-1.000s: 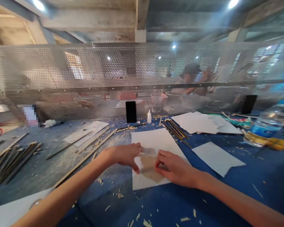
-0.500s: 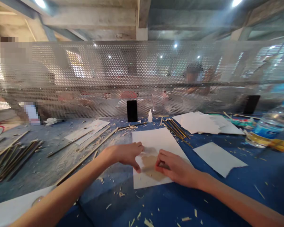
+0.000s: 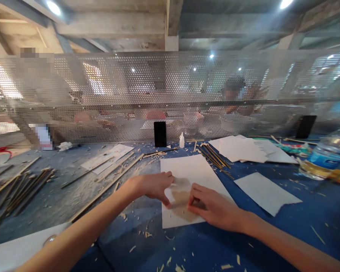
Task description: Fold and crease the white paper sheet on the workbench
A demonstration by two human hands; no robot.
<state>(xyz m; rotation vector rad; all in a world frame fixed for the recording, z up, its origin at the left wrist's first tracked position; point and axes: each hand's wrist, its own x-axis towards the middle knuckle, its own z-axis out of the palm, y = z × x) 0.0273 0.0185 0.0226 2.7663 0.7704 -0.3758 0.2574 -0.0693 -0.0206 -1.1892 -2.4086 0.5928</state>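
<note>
Paper (image 3: 184, 168), one white sheet, lies flat on the blue tabletop (image 3: 147, 249) in front of the person, with both hands over it. The left hand (image 3: 158, 186) reaches across the sheet's left edge, its fingers apart, the thumb well away from the forefinger and nothing visible between them. The right hand (image 3: 215, 207) is over the right half, its fingers curled and the thumb brought close to the forefinger; whether they pinch anything small cannot be told. A brownish shadow falls on the sheet between the two hands. Wood shavings (image 3: 147, 234) are scattered about, and a long stick (image 3: 110, 186) runs slantwise behind the left forearm. Farther left lies a bundle of dark sticks (image 3: 28, 190); a second group of sticks (image 3: 214, 155) lies just beyond the sheet's upper right corner. To the right are a smaller torn sheet (image 3: 268, 192) and, behind it, a pile of white papers (image 3: 240, 149). A small white bottle (image 3: 181, 140) stands beyond the sheet, near an upright black phone-like slab (image 3: 160, 134). A large clear plastic bottle (image 3: 325, 156) is at far right, and a perforated metal screen (image 3: 147, 81) rises behind everything.
</note>
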